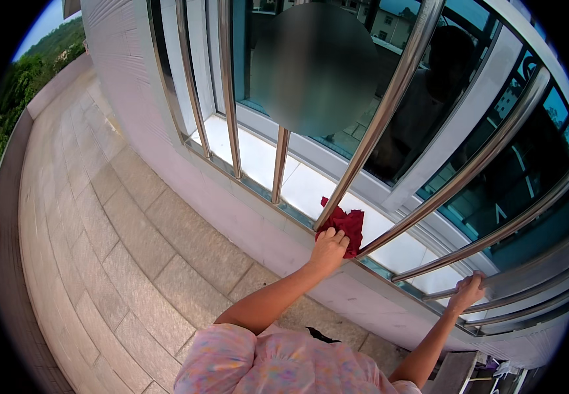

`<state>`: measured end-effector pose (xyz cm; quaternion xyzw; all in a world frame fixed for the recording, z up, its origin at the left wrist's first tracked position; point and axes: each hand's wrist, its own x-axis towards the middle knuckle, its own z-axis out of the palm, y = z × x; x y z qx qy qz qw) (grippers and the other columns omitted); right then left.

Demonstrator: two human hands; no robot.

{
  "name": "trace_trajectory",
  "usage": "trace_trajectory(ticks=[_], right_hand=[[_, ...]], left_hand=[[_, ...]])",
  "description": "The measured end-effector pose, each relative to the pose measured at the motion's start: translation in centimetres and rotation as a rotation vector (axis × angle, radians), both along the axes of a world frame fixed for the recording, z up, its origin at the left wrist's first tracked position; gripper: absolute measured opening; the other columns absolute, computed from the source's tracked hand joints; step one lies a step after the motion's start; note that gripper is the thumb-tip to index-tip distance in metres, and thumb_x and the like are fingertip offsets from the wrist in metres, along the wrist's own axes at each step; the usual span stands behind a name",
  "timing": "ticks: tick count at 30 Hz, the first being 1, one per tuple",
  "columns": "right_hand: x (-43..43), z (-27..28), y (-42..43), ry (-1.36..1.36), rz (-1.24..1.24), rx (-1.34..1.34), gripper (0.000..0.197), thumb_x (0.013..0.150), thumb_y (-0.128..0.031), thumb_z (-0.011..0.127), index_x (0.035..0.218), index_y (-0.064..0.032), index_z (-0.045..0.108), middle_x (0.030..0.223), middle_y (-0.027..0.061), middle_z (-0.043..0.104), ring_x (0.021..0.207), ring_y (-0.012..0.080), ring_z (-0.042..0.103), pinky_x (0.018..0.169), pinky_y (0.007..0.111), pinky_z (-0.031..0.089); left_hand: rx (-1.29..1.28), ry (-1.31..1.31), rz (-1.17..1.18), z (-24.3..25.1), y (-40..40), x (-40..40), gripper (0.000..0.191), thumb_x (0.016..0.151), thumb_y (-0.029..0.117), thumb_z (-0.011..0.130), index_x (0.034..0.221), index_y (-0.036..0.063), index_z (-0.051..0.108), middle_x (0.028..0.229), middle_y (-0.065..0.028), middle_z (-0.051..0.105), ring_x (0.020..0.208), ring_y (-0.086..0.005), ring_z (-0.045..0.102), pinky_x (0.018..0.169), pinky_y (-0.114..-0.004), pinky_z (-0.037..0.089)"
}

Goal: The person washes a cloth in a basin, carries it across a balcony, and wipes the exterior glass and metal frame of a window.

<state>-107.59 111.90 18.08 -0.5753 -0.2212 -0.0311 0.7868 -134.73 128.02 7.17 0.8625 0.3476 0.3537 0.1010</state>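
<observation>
My left hand [331,248] grips a dark red cloth [351,224] at the foot of a metal window bar [370,133]. The cloth wraps the bar's lower end and hangs over the bottom rail [294,213] and part of the white tiled sill [304,184]. Farther right, my right hand [469,291] is closed around another metal bar [442,294] of the same window guard. Behind the bars is a sliding window with a pale frame [333,155] and dark reflecting glass [407,123].
Below the guard runs a pale pink wall [205,189]. A stone-tiled floor [131,246] stretches left to a low parapet [11,197]. At the lower right, a grey slab [454,374] stands by some small items near the wall.
</observation>
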Motion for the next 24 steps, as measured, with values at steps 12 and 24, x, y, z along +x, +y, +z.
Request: trace_trajectory(ticks=[12, 24], right_hand=[[-2.1, 0.3, -0.2, -0.617, -0.562, -0.221, 0.031, 0.079, -0.017, 0.054, 0.101, 0.0006, 0.041, 0.088, 0.009, 0.044, 0.081, 0.016, 0.042, 0.072, 0.03, 0.033], [-15.3, 1.3, 10.2, -0.678, 0.087, -0.089, 0.048, 0.077, -0.017, 0.05, 0.117, -0.0003, 0.03, 0.113, 0.0148, 0.038, 0.101, 0.0224, 0.039, 0.088, 0.034, 0.03]], left_hand=[[-1.654, -1.547, -0.101, 0.2, 0.1, -13.2, 0.022, 0.081, 0.005, 0.042, 0.098, -0.0043, 0.053, 0.092, -0.0131, 0.058, 0.082, -0.0232, 0.058, 0.073, -0.036, 0.049], [-0.008, 0.129, 0.056, -2.4, 5.4, -7.5, 0.029, 0.067, 0.007, 0.049, 0.091, -0.0088, 0.056, 0.106, -0.022, 0.053, 0.105, -0.0344, 0.045, 0.095, -0.043, 0.03]])
